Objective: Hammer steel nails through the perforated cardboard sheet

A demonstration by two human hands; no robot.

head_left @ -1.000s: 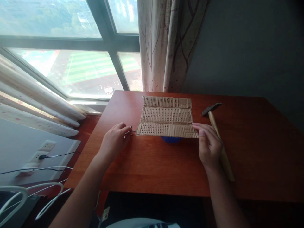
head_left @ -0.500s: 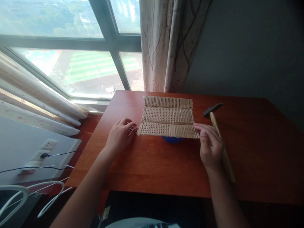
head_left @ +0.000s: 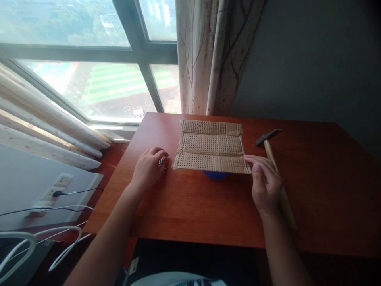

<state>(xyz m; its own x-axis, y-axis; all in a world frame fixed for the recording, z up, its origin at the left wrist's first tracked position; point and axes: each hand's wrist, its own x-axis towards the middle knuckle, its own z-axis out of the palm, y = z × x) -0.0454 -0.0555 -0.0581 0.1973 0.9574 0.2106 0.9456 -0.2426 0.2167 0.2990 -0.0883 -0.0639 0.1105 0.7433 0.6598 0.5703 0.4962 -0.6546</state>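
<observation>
A perforated brown cardboard sheet, creased into strips, lies over a blue object that looks like a bowl and is mostly hidden beneath it. My right hand grips the sheet's near right edge between fingers and thumb. Left of the sheet, a little apart from it, my left hand is closed around several thin silver nails, whose ends poke out between the fingers. A hammer with a dark head and a pale wooden handle rests on the table, just right of my right hand.
The reddish-brown wooden table stands by a window with curtains. Sockets and white cables are at the lower left, beyond the table's left edge. A dark wall rises behind on the right.
My left hand has drawn slightly left, away from the cardboard's near left corner, and the nails show more. My right hand stays at the right edge.
</observation>
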